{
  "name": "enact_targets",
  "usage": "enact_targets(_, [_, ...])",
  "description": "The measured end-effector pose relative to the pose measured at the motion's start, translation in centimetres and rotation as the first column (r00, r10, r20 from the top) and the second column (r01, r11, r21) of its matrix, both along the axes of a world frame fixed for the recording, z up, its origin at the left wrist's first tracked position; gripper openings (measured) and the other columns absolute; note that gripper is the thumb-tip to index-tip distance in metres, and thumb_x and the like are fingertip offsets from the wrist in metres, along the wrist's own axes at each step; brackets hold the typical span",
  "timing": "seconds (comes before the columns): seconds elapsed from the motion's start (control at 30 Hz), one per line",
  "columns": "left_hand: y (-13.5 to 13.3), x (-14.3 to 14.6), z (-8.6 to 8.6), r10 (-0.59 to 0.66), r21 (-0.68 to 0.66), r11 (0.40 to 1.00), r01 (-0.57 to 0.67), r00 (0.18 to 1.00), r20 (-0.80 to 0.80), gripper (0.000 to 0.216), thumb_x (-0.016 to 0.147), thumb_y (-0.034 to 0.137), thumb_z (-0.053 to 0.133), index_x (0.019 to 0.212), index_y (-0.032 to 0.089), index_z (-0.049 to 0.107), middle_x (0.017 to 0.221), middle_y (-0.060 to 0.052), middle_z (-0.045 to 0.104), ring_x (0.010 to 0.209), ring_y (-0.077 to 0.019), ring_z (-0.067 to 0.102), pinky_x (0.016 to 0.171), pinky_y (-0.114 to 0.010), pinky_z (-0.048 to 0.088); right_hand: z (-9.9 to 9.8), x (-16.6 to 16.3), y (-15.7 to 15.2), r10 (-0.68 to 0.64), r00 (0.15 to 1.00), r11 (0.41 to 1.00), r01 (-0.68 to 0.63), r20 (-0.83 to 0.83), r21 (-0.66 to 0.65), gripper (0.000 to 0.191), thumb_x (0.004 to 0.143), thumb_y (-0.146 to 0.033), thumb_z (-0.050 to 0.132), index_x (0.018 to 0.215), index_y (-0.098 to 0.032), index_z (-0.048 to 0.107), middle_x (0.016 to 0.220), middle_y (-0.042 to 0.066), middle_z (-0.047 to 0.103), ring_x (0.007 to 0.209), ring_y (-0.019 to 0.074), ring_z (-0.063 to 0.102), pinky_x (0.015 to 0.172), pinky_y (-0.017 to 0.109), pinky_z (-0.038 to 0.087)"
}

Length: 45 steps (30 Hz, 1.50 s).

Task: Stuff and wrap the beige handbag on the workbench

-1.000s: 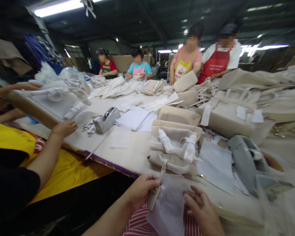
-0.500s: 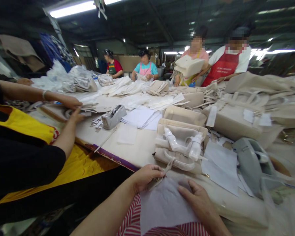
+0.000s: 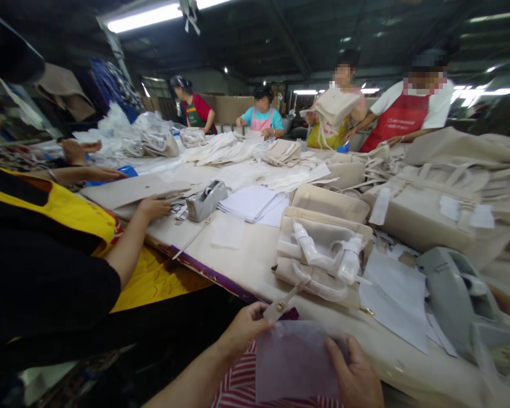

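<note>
My left hand [image 3: 244, 331] pinches a beige strap tab [image 3: 276, 309] with a small metal fitting, its thin strap leading up to a beige handbag [image 3: 291, 269]. A translucent sheet of thin tissue paper [image 3: 295, 360] hangs flat over my lap, below the tab. My right hand [image 3: 357, 368] grips the sheet's right edge between thumb and fingers. The bag lies on the table edge just beyond my hands, and its handle and fittings are wrapped in white padding. Whether my left fingers also touch the sheet's corner is unclear.
A grey tape dispenser [image 3: 457, 294] and white sheets [image 3: 395, 300] lie right of the bag. Another dispenser [image 3: 206, 201] stands beside a paper stack [image 3: 253, 203]. At left, a co-worker in a yellow apron [image 3: 72, 209] handles beige pieces. More people work across the table.
The tissue sheet, crumpled before, is now spread flatter. The strap tab shows more clearly in my left hand. The co-worker at left has spread their hands apart, and my view has shifted slightly left.
</note>
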<state>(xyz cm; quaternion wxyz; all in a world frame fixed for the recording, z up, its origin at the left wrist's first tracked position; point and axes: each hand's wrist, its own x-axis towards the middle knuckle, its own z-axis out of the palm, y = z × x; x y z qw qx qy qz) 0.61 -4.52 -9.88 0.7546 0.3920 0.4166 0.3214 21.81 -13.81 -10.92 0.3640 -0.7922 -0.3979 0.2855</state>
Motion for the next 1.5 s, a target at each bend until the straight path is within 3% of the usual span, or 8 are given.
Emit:
enact_targets(0.17, [0.0,0.2,2.7,-0.047,0.077,0.996,0.05,0.998,-0.032,0.028,0.066,0.037,0.074,0.072,0.012,0.063,0.066,0.0,0.062,0.062,-0.011,0.052,0.063,-0.021,0.038,0.2,0.8,-0.6,-0.053,0.999,0.997,0.052,-0.01,-0.065,0.048,0.069,-0.068,0.045,0.087,-0.026,0.059,0.076,0.0,0.067,0.08,0.0244,0.061,0.073,0.032,0.044])
enact_targets(0.33, [-0.3,0.3,4.0,-0.061,0.079,0.996,0.051,0.989,0.136,0.018,0.068,0.028,0.073,0.067,0.013,0.063,0.116,-0.008,0.06,0.108,-0.0231,0.052,0.089,-0.027,0.038,0.8,1.0,-1.1,-0.099,0.989,0.994,0.093,-0.107,-0.055,0.049,0.068,-0.068,0.046,0.088,-0.025,0.059,0.079,0.002,0.068,0.081,0.0242,0.062,0.071,0.03,0.045])
enact_targets(0.53, [-2.1,1.4,0.7,0.062,0.07,0.996,-0.06,0.998,-0.018,0.027,0.069,0.037,0.07,0.081,0.013,0.067,0.105,-0.008,0.061,0.1,-0.0223,0.052,0.085,-0.028,0.04,0.3,1.1,-0.2,-0.244,0.964,0.97,0.24,-0.108,-0.048,0.043,0.074,-0.063,0.047,0.088,-0.024,0.058,0.078,0.003,0.068,0.081,0.0257,0.062,0.071,0.033,0.046])
enact_targets(0.7, [-2.9,1.6,-2.8,0.231,-0.221,0.95,-0.221,0.973,0.017,0.033,0.077,0.046,0.061,0.089,0.015,0.058,0.09,-0.006,0.062,0.086,-0.0175,0.057,0.071,-0.027,0.044,-1.0,0.4,0.2,-0.238,0.955,0.969,0.246,-0.179,0.02,0.042,0.075,-0.06,0.048,0.089,-0.022,0.057,0.087,0.006,0.067,0.09,0.0252,0.06,0.078,0.032,0.044])
enact_targets(0.9, [-2.2,1.8,-2.5,0.221,-0.26,0.943,-0.209,0.975,0.016,0.045,0.072,0.051,0.066,0.095,0.017,0.049,0.079,-0.004,0.065,0.062,-0.0114,0.059,0.06,-0.022,0.042,-1.8,0.1,0.3,-0.245,0.956,0.969,0.249,-0.158,0.002,0.045,0.074,-0.062,0.047,0.089,-0.021,0.056,0.08,0.005,0.066,0.084,0.0257,0.059,0.075,0.034,0.043])
enact_targets(1.07, [-1.4,1.5,-2.2,0.16,0.052,0.987,-0.154,0.974,-0.158,0.06,0.067,0.069,0.057,0.089,0.013,0.052,0.064,-0.002,0.06,0.05,-0.01,0.05,0.053,-0.022,0.036,-1.6,0.4,0.5,-0.256,0.957,0.966,0.256,-0.138,-0.02,0.05,0.073,-0.065,0.046,0.092,-0.02,0.056,0.089,0.008,0.065,0.093,0.029,0.057,0.08,0.037,0.042])
enact_targets(1.27, [0.4,2.1,-0.7,0.375,0.582,0.813,-0.005,0.769,-0.517,0.057,0.068,0.042,0.07,0.117,0.02,0.051,0.076,0.001,0.056,0.07,-0.0158,0.052,0.066,-0.027,0.041,-0.5,0.0,1.0,-0.263,0.946,0.964,0.267,-0.187,-0.004,0.055,0.065,-0.066,0.051,0.093,-0.019,0.059,0.091,0.008,0.066,0.093,0.0298,0.058,0.079,0.037,0.044])
enact_targets(1.5, [0.8,3.5,0.8,0.401,0.746,0.66,0.093,0.796,-0.454,0.011,0.076,0.022,0.058,0.065,0.018,0.059,0.085,-0.003,0.054,0.087,-0.0173,0.053,0.081,-0.029,0.041,-0.4,0.1,0.7,-0.288,0.913,0.949,0.313,-0.289,0.043,0.054,0.067,-0.063,0.056,0.096,-0.019,0.063,0.089,0.005,0.069,0.094,0.0272,0.06,0.079,0.034,0.046])
